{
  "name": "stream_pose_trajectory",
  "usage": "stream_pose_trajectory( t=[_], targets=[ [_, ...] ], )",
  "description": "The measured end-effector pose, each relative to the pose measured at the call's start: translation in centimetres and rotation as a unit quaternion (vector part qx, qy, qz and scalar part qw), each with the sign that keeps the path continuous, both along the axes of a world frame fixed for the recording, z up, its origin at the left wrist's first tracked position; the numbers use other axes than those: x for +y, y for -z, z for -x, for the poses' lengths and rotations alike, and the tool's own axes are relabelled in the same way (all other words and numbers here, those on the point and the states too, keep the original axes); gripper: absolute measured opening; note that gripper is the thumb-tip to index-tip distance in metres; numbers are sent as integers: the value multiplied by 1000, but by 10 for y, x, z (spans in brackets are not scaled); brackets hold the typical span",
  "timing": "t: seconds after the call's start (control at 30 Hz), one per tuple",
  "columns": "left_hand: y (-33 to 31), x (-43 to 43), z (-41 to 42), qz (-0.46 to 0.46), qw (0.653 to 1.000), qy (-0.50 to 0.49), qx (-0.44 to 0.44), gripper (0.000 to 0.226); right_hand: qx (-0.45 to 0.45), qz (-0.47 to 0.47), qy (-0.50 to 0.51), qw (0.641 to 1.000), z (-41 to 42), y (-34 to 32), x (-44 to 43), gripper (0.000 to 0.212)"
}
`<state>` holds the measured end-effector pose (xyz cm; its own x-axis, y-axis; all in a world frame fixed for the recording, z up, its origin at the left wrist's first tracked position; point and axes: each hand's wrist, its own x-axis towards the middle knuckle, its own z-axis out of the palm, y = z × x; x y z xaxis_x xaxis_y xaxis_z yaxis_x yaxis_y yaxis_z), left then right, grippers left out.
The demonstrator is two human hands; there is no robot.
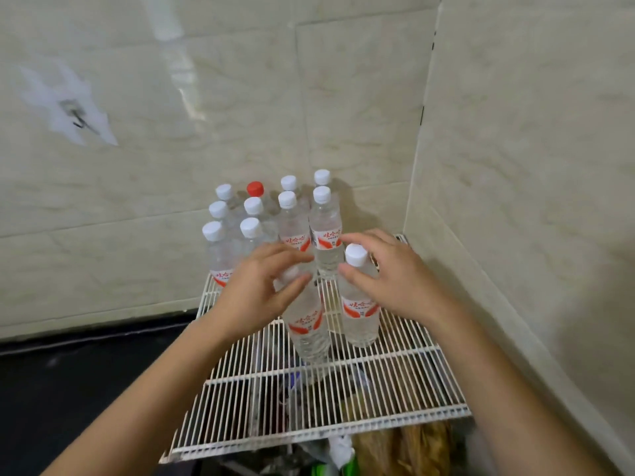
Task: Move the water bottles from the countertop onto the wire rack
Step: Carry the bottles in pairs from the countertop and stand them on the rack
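A white wire rack (395,369) stands in the tiled corner. Several clear water bottles (292,228) with white caps, one with a red cap (255,188), stand packed at its back. Two more bottles stand in front of them on the rack. My left hand (261,290) curls thumb and fingers round the neck of the left water bottle (307,328), hiding its cap. My right hand (395,276) wraps round the neck of the right water bottle (359,314), thumb on its shoulder; its white cap (355,254) shows in front of my palm.
Tiled walls close in behind the rack and on its right. A dark countertop (68,379) lies to the left. Cluttered items (343,451) show under and in front of the rack. The rack's front half carries no bottles.
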<state>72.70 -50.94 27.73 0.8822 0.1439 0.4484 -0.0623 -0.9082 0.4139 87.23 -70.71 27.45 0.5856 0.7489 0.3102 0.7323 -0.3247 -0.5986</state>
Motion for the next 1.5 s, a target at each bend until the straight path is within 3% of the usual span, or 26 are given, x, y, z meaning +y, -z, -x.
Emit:
stream_pose_trajectory(
  t=[0.1,0.3,0.47,0.7,0.93,1.13,1.33,1.5],
  targets=[
    [-13,9,3,-30,997,10,65,49,-41,89,34,995,0,-22,-4,47],
    [-35,21,-16,-1,995,31,95,47,-5,101,43,994,-10,-36,11,24],
    [-48,36,-40,31,995,-9,92,49,0,88,46,995,-25,-35,36,25],
    [-53,61,-63,1,995,-36,95,35,-17,72,62,995,-35,-38,84,24],
    [-34,64,-64,4,996,-35,86,34,13,58,91,994,-38,-29,91,36],
    [-33,64,-63,-28,992,-44,118,53,35,95,48,994,-35,-20,84,56],
    [-22,69,-63,-39,997,-23,64,45,77,33,71,994,-33,-3,81,48],
    [-21,74,-65,-72,996,-20,57,50,43,9,97,994,-23,12,86,54]
  ],
)
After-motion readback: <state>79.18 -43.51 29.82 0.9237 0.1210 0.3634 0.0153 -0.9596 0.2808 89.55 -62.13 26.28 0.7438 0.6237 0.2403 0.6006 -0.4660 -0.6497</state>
